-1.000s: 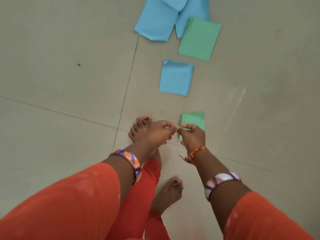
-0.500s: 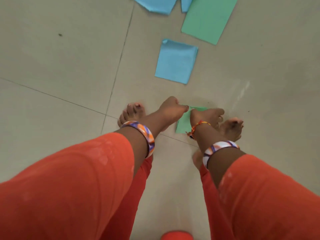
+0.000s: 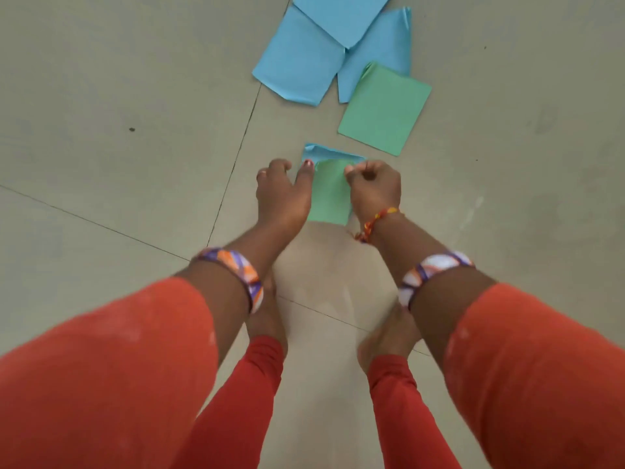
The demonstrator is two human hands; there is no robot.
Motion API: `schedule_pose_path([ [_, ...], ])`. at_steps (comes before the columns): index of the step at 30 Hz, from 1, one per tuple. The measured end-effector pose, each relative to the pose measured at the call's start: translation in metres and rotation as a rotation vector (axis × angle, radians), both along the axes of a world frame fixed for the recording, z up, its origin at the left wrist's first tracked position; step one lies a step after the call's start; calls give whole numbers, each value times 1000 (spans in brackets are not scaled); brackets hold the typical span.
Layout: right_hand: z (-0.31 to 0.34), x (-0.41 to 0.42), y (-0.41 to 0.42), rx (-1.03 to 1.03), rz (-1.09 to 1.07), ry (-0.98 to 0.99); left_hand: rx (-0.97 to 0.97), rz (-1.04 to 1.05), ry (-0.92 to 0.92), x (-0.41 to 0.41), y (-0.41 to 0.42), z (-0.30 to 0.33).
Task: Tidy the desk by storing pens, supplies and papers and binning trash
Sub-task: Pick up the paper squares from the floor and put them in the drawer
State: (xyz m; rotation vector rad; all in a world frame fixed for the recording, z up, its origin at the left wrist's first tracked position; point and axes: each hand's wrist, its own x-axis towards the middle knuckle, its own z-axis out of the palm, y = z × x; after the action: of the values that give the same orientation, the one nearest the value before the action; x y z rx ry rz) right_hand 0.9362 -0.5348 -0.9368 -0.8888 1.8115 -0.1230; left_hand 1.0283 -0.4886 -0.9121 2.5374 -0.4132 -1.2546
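I look down at a tiled floor. A small green paper [image 3: 329,194] sits between my hands, over the near part of a small blue paper [image 3: 324,153]. My right hand [image 3: 373,189] is curled into a fist and grips the green paper's right edge. The thumb of my left hand [image 3: 282,194] touches the paper's upper left corner; its fingers hang loosely curled to the left, off the paper. Whether the green paper rests on the blue one or is held just above it cannot be told.
Beyond the hands lie a larger green sheet [image 3: 384,108] and three overlapping blue sheets [image 3: 297,62]. My bare feet [image 3: 267,319] stand below my forearms. Grey floor tiles [image 3: 101,130] stretch to the left and right.
The green paper has moved forward from the floor by my feet onto the small blue paper. My feet are now behind my hands, and more sheets show at the top.
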Motion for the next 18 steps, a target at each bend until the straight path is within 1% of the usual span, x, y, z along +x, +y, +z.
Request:
schedule_pose_path([
  [2, -6, 7, -17, -38, 104, 168, 29, -20, 14, 5, -17, -12],
  [3, -7, 10, -21, -43, 113, 222, 28, -31, 15, 6, -22, -17],
  [4, -8, 12, -22, -25, 108, 236, 16, -39, 19, 7, -24, -21],
  [6, -10, 12, -19, -18, 96, 218, -8, -28, 57, 9, -24, -26],
  [8, -9, 10, -11, 2, 100, 166, -22, 38, 130, 12, -17, -26],
  [11, -5, 6, -6, 61, 48, -5, -13, 153, 304, 21, -1, -25],
  [12, -4, 4, -7, 52, 67, -39, -28, 190, 343, 23, 3, -23],
  [14, 0, 2, -14, -6, 137, -49, -93, 275, 393, 27, 6, -15],
  [16, 3, -1, -28, -81, 148, -46, -168, 349, 453, 30, 6, -6],
  [18, 3, -4, -49, -173, 119, 33, -227, 430, 498, 33, 3, 2],
])
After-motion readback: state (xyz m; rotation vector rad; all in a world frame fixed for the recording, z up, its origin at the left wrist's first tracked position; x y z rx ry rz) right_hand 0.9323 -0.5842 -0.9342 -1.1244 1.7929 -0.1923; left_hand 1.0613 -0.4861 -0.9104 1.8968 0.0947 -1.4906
